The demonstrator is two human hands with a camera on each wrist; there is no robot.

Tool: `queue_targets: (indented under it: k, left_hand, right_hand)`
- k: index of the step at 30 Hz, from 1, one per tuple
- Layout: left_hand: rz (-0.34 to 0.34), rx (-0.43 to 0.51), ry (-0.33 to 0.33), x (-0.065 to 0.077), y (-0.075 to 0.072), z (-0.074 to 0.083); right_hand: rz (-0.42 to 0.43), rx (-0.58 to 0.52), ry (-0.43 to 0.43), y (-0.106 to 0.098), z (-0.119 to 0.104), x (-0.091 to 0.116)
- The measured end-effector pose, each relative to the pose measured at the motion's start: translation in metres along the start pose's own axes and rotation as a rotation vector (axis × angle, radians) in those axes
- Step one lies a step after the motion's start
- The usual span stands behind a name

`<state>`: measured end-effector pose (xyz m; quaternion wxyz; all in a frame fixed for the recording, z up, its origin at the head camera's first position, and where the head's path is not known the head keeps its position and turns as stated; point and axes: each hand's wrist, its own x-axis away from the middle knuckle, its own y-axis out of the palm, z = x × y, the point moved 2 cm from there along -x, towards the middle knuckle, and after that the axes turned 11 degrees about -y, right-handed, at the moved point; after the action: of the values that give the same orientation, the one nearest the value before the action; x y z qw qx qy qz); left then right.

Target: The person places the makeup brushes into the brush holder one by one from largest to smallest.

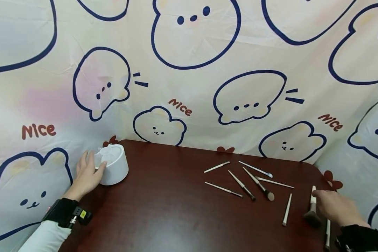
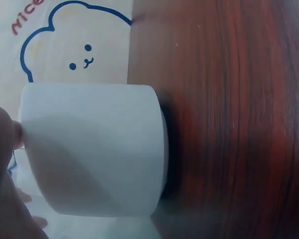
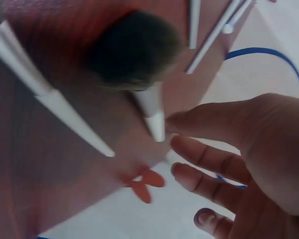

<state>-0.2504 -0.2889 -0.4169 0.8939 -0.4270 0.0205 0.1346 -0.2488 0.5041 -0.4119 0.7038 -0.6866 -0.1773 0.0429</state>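
A white round container [image 1: 114, 173] stands at the table's back left, with a pale, partly see-through piece at its top. My left hand [image 1: 89, 171] holds its near left rim, thumb in front and fingers behind; in the left wrist view the container's smooth wall [image 2: 97, 149] hides most of the fingers. At the right edge, a large makeup brush [image 1: 312, 211] has dark, full bristles and a white handle. My right hand [image 1: 338, 206] is at that handle's end. In the right wrist view, thumb and fingertips are beside the handle [image 3: 152, 114], loosely bent and not closed around it.
Slim makeup brushes, several of them, lie spread over the dark brown table [image 1: 163, 210], among them a round-headed brush [image 1: 261, 185] and a thin brush [image 1: 287, 210]. Another white-handled brush [image 1: 328, 234] lies near my right wrist. Patterned cloth [image 1: 195, 87] hangs behind and beside the table.
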Motion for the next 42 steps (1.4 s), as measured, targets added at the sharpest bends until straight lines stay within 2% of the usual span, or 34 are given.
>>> queue_targets:
  k: [4, 7, 11, 15, 22, 26, 30, 35, 42]
  left_hand:
    - [-0.101, 0.122, -0.090, -0.006, 0.002, -0.002]
    - [-0.137, 0.182, -0.135, -0.008, 0.003, -0.002]
    - [-0.171, 0.243, -0.141, -0.012, 0.004, -0.001]
    - [-0.248, 0.325, -0.144, -0.016, 0.009, 0.001]
    - [-0.388, 0.426, -0.153, -0.026, 0.021, 0.008]
    - [-0.424, 0.446, -0.145, -0.028, 0.028, 0.016]
    - [-0.430, 0.402, -0.170, -0.030, 0.032, 0.026]
    - [-0.439, 0.313, -0.214, -0.032, 0.037, 0.037]
    - [-0.477, 0.349, -0.157, -0.029, 0.051, 0.052]
  right_hand:
    - [-0.010, -0.026, -0.019, 0.008, 0.008, -0.005]
    - [0.000, -0.017, -0.040, 0.011, 0.009, -0.008]
    - [0.007, -0.006, -0.054, 0.015, 0.010, -0.015]
    - [0.035, 0.019, -0.091, 0.021, 0.012, -0.023]
    - [0.110, 0.185, -0.208, 0.029, 0.015, -0.035]
    - [0.080, 0.211, -0.237, 0.030, 0.014, -0.037]
    - [0.094, 0.206, -0.237, 0.021, 0.007, -0.034]
    - [0.213, 0.201, -0.239, -0.004, -0.004, -0.032]
    - [0.371, 0.216, -0.254, -0.032, -0.021, -0.031]
